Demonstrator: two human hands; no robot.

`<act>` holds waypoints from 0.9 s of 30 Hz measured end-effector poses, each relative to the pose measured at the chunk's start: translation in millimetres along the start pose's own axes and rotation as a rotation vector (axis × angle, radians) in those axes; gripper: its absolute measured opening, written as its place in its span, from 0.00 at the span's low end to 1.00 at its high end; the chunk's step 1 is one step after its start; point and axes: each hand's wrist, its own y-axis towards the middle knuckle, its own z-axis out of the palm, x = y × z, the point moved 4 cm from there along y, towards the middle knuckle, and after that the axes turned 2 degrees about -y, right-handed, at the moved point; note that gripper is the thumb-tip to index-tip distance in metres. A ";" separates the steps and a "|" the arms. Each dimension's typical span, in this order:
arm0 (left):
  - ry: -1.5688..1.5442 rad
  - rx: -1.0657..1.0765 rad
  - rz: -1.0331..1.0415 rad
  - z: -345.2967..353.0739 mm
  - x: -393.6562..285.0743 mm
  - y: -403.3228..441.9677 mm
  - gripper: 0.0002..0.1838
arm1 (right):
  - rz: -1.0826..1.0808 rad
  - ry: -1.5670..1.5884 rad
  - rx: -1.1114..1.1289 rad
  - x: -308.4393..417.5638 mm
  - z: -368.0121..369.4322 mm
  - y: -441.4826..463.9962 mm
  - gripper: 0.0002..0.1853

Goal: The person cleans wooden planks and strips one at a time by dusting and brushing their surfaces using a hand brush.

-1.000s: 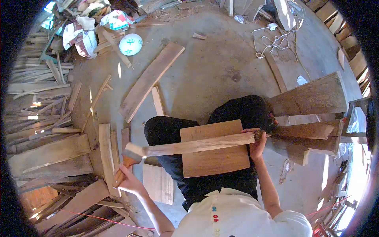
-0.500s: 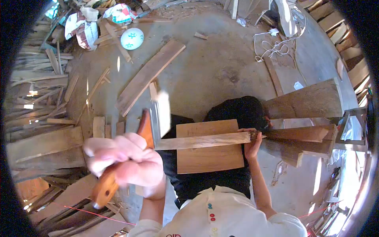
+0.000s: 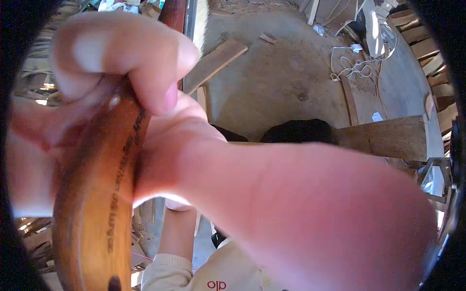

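My left hand (image 3: 174, 140) is raised very close to the camera, with its fingers curled round a tool with a curved, varnished wooden handle (image 3: 94, 228). Dark lettering runs along that handle. Beyond the fingers, at the top, the tool continues as a dark wooden part beside a pale, shiny blade-like strip (image 3: 195, 34); its exact kind is unclear. The blurred thumb covers the lap and much of the lower right. My right hand is hidden, as are the wooden strip and the flat board seen earlier over my legs. One dark-clothed knee (image 3: 298, 131) shows.
A long plank (image 3: 218, 63) lies on the concrete floor ahead. To the right stands a broad wooden board (image 3: 383, 136). White cord (image 3: 357, 70) is tangled near the back right, and stacked wood (image 3: 432, 72) lines the right edge.
My left hand has come up close to the camera with the wooden-handled tool, now filling much of the view. My right hand, the strip and the board have become hidden behind it.
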 end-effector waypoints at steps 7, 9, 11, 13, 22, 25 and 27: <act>-0.016 -0.046 0.028 1.6 1.4 -3.4 0.25 | -0.009 0.042 -0.025 -6.1 -7.6 -0.7 0.29; -0.015 -0.049 0.037 2.6 1.0 -5.0 0.24 | -0.012 0.046 -0.029 -6.4 -7.4 0.2 0.29; -0.016 -0.054 0.031 1.4 1.8 -4.1 0.23 | -0.013 0.055 0.005 -2.5 -2.7 1.3 0.29; -0.012 -0.059 0.032 -0.1 3.1 -4.6 0.22 | -0.033 0.008 0.017 -1.1 -4.0 2.0 0.29; -0.023 -0.064 0.060 1.3 5.9 -3.4 0.17 | -0.002 0.034 -0.032 -9.2 -13.1 2.5 0.30; -0.027 -0.076 0.070 -0.9 7.0 -3.9 0.16 | -0.017 0.007 -0.009 -3.4 -7.2 1.0 0.30; -0.030 -0.092 0.081 -0.2 4.4 0.4 0.15 | -0.024 -0.004 -0.007 -2.9 -4.8 1.1 0.30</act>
